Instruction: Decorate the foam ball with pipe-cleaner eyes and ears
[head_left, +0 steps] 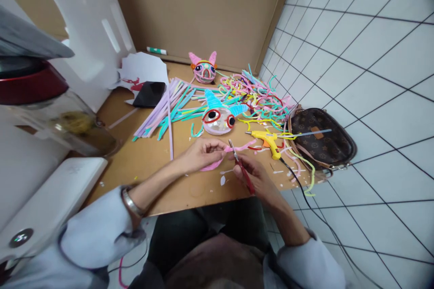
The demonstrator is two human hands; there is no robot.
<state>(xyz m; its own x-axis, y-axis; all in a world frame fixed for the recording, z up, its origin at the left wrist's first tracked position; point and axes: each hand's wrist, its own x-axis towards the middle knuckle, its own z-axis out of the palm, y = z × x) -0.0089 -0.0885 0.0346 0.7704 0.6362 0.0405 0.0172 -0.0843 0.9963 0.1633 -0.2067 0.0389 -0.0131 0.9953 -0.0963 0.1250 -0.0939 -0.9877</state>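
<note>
My left hand [205, 153] pinches a pink pipe cleaner [244, 146], which runs to the right past its fingertips and also hangs below the hand. In my right hand [254, 174] is a pair of red-handled scissors [243, 170], their blades pointing up and touching or very near the pink strip. Just beyond my hands sits a clear round ornament [219, 124] with blue pipe-cleaner ears and red-rimmed eyes. To the right of it lies a yellow glue gun [267, 138] with a clear glue stick in its back.
Straight pipe cleaners [164, 110] and a tangled heap of them [261, 97] lie behind. A pink-eared ornament [204, 70], a phone [149, 94] and a brown patterned bag [320, 137] are on the table [200, 189]. A glass jar [77, 122] stands left; the glue gun's cord [312, 203] trails right.
</note>
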